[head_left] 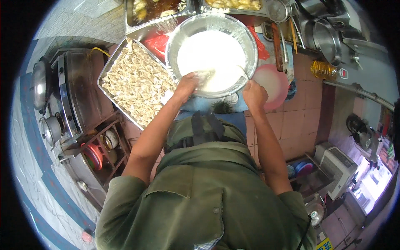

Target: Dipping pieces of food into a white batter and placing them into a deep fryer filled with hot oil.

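A large metal basin point(173, 40) of white batter point(212, 50) stands before me. My left hand point(187, 85) reaches over its near left rim, with the fingertips at the batter. Pale batter blurs the fingers, so whether they hold anything is hidden. At the near right rim my right hand point(256, 94) is closed on what looks like the end of a batter-coated utensil point(241, 76). Left of the basin, a rectangular metal tray point(103, 67) carries many pale, coated pieces of food point(137, 84). A pink plastic bowl point(286, 86) with cloudy liquid sits beside my right hand.
Behind the basin are a metal pan of dark oil point(156, 14) with frying pieces and another pan of fried food point(234, 4). A strainer point(277, 11) and a wooden-handled tool point(276, 47) lie at the right. A steel counter point(90, 90) stands left; an oil bottle point(323, 70) is far right.
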`<act>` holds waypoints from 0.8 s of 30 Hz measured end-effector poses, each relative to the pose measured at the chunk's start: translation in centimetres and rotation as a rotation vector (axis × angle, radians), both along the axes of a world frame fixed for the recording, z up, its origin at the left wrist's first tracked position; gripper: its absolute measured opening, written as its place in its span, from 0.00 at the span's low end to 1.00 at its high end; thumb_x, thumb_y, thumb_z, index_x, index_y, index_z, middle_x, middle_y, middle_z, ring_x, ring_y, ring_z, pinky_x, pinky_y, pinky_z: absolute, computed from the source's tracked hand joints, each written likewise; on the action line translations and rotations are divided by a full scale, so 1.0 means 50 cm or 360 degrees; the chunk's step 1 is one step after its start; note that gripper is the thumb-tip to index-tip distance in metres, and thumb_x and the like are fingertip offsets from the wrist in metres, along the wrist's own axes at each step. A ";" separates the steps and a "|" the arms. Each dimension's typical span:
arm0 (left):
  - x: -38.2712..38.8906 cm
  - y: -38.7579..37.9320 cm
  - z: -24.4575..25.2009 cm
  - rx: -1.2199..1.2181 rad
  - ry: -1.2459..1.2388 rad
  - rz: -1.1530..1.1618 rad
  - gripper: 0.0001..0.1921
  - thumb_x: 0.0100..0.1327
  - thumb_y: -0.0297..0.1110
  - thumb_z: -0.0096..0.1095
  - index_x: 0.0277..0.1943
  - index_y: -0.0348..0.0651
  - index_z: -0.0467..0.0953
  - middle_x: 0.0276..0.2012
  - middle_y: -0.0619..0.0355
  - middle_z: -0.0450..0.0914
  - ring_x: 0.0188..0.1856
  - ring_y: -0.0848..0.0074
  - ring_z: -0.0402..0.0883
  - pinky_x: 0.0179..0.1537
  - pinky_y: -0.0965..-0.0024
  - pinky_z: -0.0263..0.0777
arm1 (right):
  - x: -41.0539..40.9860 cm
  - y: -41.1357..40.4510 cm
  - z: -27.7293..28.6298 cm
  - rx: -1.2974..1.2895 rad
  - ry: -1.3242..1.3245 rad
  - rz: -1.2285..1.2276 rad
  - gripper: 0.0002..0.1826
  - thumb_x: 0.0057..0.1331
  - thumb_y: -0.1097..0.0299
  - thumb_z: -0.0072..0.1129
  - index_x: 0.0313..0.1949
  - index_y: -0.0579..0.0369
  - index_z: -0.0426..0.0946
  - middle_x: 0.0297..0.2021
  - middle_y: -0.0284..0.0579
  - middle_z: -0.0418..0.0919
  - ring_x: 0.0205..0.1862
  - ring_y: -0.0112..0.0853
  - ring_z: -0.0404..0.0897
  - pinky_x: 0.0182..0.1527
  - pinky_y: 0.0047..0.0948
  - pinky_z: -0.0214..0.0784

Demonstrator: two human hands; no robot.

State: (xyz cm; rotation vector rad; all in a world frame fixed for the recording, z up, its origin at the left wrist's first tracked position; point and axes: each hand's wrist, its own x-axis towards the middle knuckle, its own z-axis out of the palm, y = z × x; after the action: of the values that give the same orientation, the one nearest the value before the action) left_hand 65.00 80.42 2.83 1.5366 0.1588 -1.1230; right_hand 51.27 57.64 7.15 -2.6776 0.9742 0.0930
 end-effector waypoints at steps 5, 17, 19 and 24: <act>-0.019 -0.088 -0.020 0.0589 -0.1113 -0.0533 0.20 0.58 0.41 0.60 0.52 0.43 0.77 0.43 0.46 0.82 0.47 0.56 0.81 0.48 0.57 0.74 | -0.013 0.025 -0.020 0.0087 0.0013 0.0000 0.11 0.63 0.63 0.49 0.31 0.52 0.80 0.28 0.55 0.81 0.34 0.54 0.80 0.38 0.50 0.71; -0.032 -0.099 -0.017 0.0708 -0.1212 -0.0655 0.22 0.63 0.48 0.58 0.54 0.43 0.75 0.46 0.47 0.82 0.46 0.53 0.81 0.50 0.56 0.73 | -0.021 0.012 -0.021 0.0029 -0.0119 -0.0066 0.10 0.63 0.64 0.51 0.31 0.52 0.80 0.24 0.54 0.80 0.31 0.55 0.79 0.36 0.50 0.70; -0.017 -0.083 -0.077 0.0397 -0.0950 -0.0484 0.20 0.66 0.44 0.56 0.53 0.38 0.75 0.43 0.46 0.82 0.41 0.57 0.82 0.44 0.62 0.76 | -0.019 0.019 -0.018 0.0212 -0.0141 -0.0051 0.10 0.63 0.64 0.51 0.32 0.53 0.80 0.25 0.54 0.80 0.32 0.54 0.80 0.37 0.50 0.70; 0.005 -0.105 -0.037 0.0016 0.0468 0.0394 0.11 0.67 0.32 0.49 0.50 0.44 0.75 0.27 0.63 0.76 0.21 0.84 0.67 0.19 0.80 0.62 | -0.012 0.054 0.005 0.0792 -0.0347 -0.0071 0.11 0.63 0.63 0.52 0.33 0.54 0.81 0.26 0.55 0.81 0.35 0.54 0.80 0.39 0.49 0.70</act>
State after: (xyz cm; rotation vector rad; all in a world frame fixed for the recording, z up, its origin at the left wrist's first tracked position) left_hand 65.27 75.16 0.99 1.3121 0.5401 -1.1430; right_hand 50.70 60.35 7.39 -2.1593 0.8139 0.0275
